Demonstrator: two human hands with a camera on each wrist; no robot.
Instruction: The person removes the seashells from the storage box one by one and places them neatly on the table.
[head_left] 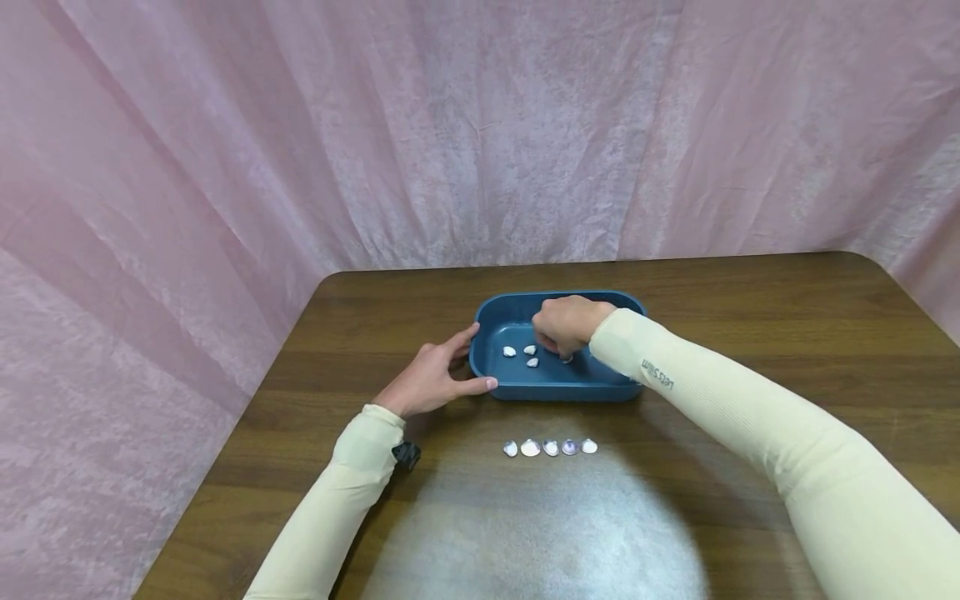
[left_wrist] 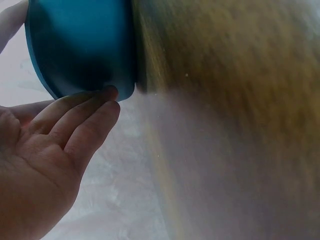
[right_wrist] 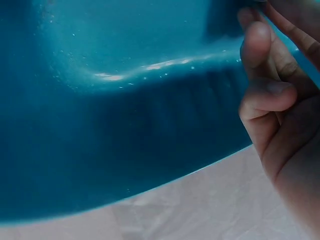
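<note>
A blue rectangular tray (head_left: 566, 392) with rounded corners stands on the table. My left hand (head_left: 430, 379) grips its left end, thumb on the front corner and fingertips against the end wall; in the left wrist view, the fingers (left_wrist: 95, 122) reach the wall nearly straight. Inside the tray, my right hand (head_left: 570, 323) points down with bent fingers and pinches a small pale seashell (head_left: 567, 359), mostly hidden under the fingertips. In the right wrist view, that hand's curled fingers (right_wrist: 270, 97) show over the blue floor. Three white seashells (head_left: 532, 362) lie left of it in the tray.
In front of the tray, several shiny white and purplish seashells (head_left: 551, 447) lie in a row on the brown wooden table (head_left: 750, 333). A pink velvet curtain (head_left: 480, 133) hangs behind and to the left. Light glares off the tabletop near the front.
</note>
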